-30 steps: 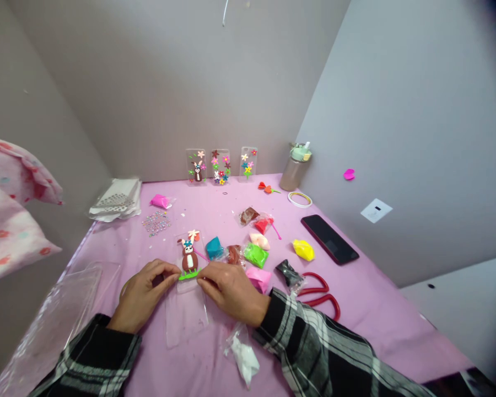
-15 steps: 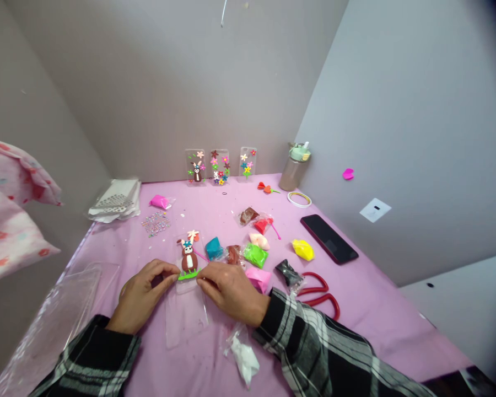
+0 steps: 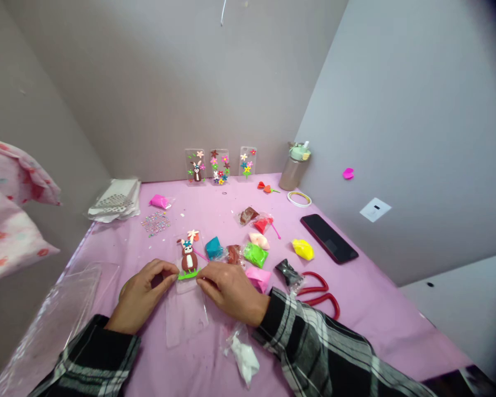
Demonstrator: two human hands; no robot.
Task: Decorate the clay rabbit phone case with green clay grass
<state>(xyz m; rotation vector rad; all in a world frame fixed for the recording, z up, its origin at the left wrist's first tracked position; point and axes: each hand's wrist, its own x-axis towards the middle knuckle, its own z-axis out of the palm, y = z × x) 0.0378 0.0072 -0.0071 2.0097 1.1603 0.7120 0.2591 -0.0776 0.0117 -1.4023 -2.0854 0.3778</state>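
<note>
A clear phone case (image 3: 193,287) lies flat in front of me, with a brown clay rabbit (image 3: 189,261) on it and a pale clay flower (image 3: 193,235) above the rabbit. A bright green clay strip (image 3: 189,275) crosses the case under the rabbit's feet. My left hand (image 3: 144,295) is closed, thumb and index finger pinched at the strip's left end. At the right end, my right hand (image 3: 233,291) pinches the strip too; its fingertips partly hide that end. A clear plastic sheet (image 3: 181,325) lies beneath the case.
Wrapped clay lumps, including blue (image 3: 214,248), green (image 3: 255,255) and white (image 3: 244,358), surround my right hand. Red-handled scissors (image 3: 323,298) and a phone (image 3: 329,238) lie right. Decorated cases (image 3: 220,166) lean on the wall beside a bottle (image 3: 293,168). Small beads (image 3: 156,223) lie left.
Hardly anything differs. My left fingertips have shifted very slightly at the green strip's left end; the case, rabbit and right hand look the same.
</note>
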